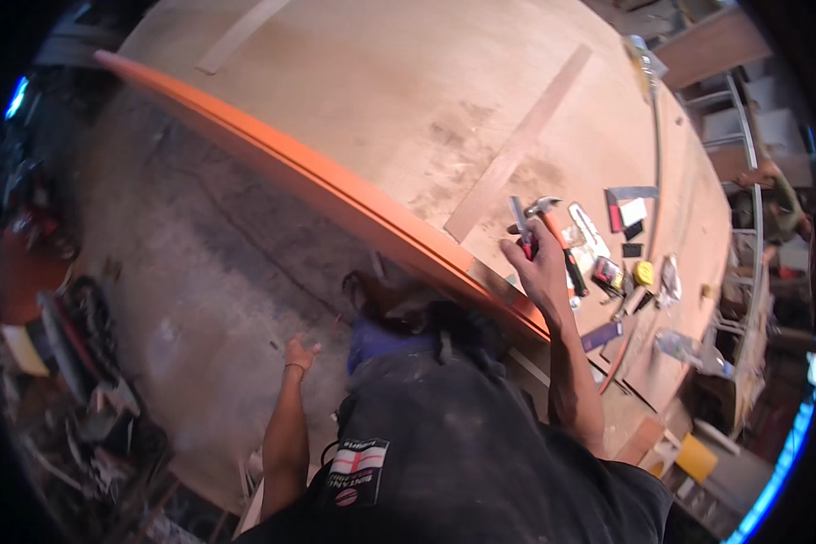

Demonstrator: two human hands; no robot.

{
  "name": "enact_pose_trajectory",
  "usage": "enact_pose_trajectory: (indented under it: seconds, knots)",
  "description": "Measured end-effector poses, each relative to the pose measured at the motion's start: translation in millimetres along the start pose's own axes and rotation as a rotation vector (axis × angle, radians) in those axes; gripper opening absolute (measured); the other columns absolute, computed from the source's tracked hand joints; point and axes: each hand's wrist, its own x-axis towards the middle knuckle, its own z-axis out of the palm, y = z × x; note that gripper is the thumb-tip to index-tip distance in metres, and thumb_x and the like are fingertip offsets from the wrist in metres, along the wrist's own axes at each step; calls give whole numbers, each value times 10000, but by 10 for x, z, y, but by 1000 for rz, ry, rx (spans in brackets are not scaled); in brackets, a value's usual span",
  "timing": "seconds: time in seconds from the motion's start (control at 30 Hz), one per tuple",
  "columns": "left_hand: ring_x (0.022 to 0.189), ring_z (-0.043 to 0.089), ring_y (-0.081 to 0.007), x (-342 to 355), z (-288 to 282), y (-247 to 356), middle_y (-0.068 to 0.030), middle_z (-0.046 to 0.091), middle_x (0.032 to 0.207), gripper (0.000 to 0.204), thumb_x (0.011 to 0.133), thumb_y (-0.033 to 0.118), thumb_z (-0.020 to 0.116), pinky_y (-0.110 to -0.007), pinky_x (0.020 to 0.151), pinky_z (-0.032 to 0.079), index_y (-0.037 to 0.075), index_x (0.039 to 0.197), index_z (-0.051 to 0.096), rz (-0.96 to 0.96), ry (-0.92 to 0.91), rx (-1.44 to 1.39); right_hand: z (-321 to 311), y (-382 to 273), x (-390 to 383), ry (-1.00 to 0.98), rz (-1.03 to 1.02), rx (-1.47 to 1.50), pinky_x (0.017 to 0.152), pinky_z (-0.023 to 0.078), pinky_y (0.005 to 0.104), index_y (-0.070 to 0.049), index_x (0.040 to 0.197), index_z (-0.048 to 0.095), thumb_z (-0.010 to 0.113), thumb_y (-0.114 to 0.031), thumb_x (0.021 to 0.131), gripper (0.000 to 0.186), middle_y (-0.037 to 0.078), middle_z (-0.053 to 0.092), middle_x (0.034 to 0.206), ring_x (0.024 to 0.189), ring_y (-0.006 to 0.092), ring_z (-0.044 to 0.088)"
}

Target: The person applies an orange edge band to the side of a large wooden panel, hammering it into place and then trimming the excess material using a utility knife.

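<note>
My right hand is closed around a red-and-black hand tool with a flat grey blade pointing away from me. It hovers over the near part of a large wooden worktop, just beside a claw hammer with an orange and black handle. My left hand hangs low over the dusty floor, apart from everything, with its thumb out and nothing visible in it. Between the two hands runs the orange edge of the worktop.
Right of my right hand lie a yellow tape measure, a try square, a purple box and a clear plastic bottle. A flat wooden strip lies across the worktop. At the far right, another person's arm shows near metal frames.
</note>
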Motion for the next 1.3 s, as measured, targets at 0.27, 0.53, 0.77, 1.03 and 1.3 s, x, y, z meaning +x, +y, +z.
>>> enact_pose_trajectory:
  seconds: [0.27,0.53,0.77,1.03,1.3]
  knots:
    - [1212,616,-360,-304,-1103,2781,-136,665,1289,425,881,126,832,-486,1037,483,55,1289,738,1280,596,-120,285,-589,-1028,27,455,392,578,557,314,-12,1215,543,564,-148,1095,183,102,695,853,624,168,688]
    - [1178,651,-332,-573,-1328,4381,-95,693,1273,424,810,245,909,-456,1034,487,94,1181,770,1782,235,151,993,-881,-1038,326,452,-40,853,516,644,-16,1173,573,510,-355,1111,351,376,698,935,918,584,673]
    - [887,746,-325,-386,-1049,4554,-83,745,977,432,889,486,818,-436,782,584,110,1093,761,1589,-136,525,1142,-879,-866,244,555,-284,820,534,652,7,1095,593,491,-289,1091,314,346,720,890,910,568,702]
    - [884,751,-342,-392,-1038,4534,-97,760,980,405,901,461,810,-451,769,589,104,1087,759,1571,-128,497,1076,-977,-769,200,633,-329,836,532,638,-5,1134,609,489,-306,1090,328,325,727,929,937,555,697]
    - [898,753,-347,-321,-1069,4555,-92,788,1049,370,872,340,826,-446,780,589,85,1134,766,1624,-175,409,1086,-1040,-737,170,646,-351,844,559,635,21,1101,629,526,-255,1051,299,344,738,944,931,556,718]
